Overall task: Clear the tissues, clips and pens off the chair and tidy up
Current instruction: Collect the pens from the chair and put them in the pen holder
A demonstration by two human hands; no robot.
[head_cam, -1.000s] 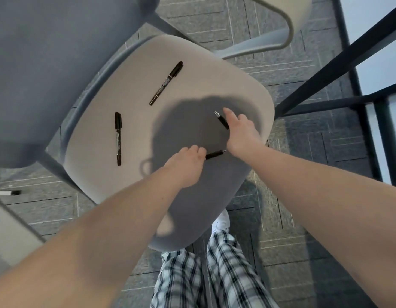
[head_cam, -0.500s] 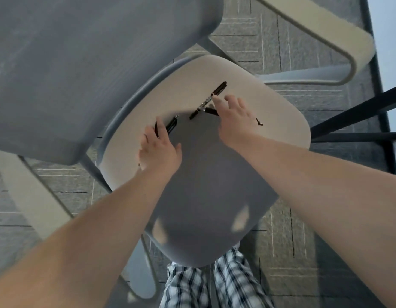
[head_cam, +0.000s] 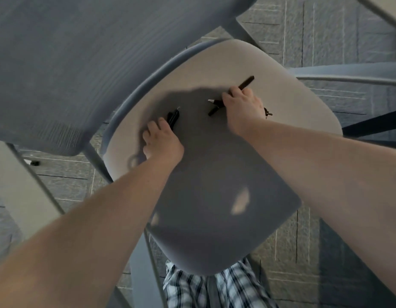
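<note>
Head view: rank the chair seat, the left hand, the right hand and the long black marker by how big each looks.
1. chair seat, by far the largest.
2. left hand and right hand: look about alike, so unranked.
3. long black marker, thinnest; the right hand covers its middle, so its full length is partly hidden.

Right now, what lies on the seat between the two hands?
In the head view, only bare, shadowed chair seat separates the left hand from the right hand; the black pens stick out of the hands themselves.
</note>
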